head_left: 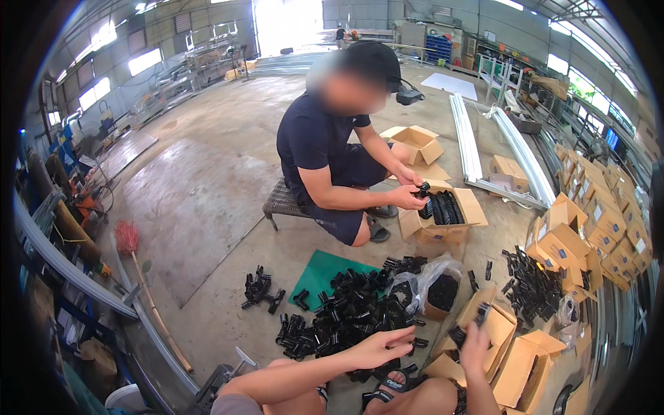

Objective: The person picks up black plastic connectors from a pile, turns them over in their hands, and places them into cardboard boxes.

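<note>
While the right hand [474, 351] is closed around a blurred black fitting [458, 337] just above an open cardboard box [503, 326], the left hand [380, 348] is open, its fingers spread loosely above the near edge of a big heap of black fittings [349, 304]. That heap lies on the concrete floor [207, 308] in front of the person's knees and partly covers a green sheet [321, 268]. A smaller cluster [259, 289] sits to its left, and another pile [531, 282] lies to the right, near stacked cardboard boxes [612, 214]. A second open box [545, 342] stands just beside the one under the right hand, and a plastic-lined box [443, 290] with dark contents is at the heap's right edge. Across from the person, a co-worker [318, 142] sits on a low woven stool [285, 202], both hands on another black piece [422, 187] over an open carton [443, 235] with black fittings in rows. A red broom [128, 238] lies at the left.
</note>
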Demonstrator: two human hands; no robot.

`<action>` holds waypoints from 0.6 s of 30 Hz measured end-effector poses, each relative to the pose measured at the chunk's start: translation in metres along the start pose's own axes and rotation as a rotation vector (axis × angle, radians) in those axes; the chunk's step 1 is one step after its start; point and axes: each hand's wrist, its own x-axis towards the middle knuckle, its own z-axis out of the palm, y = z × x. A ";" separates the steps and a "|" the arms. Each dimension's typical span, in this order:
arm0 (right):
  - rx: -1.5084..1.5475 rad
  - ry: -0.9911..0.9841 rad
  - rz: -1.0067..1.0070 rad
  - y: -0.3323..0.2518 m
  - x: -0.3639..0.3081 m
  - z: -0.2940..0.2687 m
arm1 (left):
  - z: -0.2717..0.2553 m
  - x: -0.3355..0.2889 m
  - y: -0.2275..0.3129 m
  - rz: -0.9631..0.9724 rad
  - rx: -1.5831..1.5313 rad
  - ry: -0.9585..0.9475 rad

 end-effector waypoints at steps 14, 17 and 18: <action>0.468 -0.358 -0.167 -0.183 0.004 0.074 | -0.027 -0.042 0.045 0.274 -0.909 0.361; 0.744 -0.511 0.076 -0.174 0.005 0.075 | -0.035 -0.048 0.046 0.277 -0.878 0.359; 0.801 -0.568 0.165 -0.171 0.005 0.076 | -0.035 -0.050 0.051 0.282 -0.850 0.365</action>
